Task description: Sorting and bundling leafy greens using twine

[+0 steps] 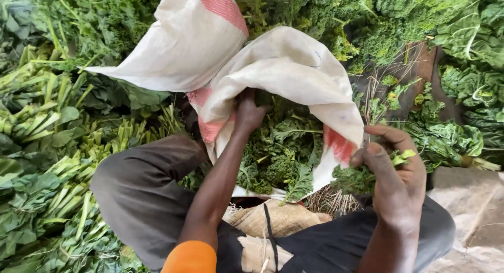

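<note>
Heaps of leafy greens (63,147) fill the left and top of the frame. At centre, a white woven sack (283,73) with red stripes lies open over curly kale (278,157). The left hand (248,114) is clamped on the sack's edge. At lower right, the right hand (396,170) is closed around a kale bunch (357,178).

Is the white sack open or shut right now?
Open. The left hand holds the white sack mouth up, and curly kale shows inside; the right hand holds a small kale bunch beside it.
</note>
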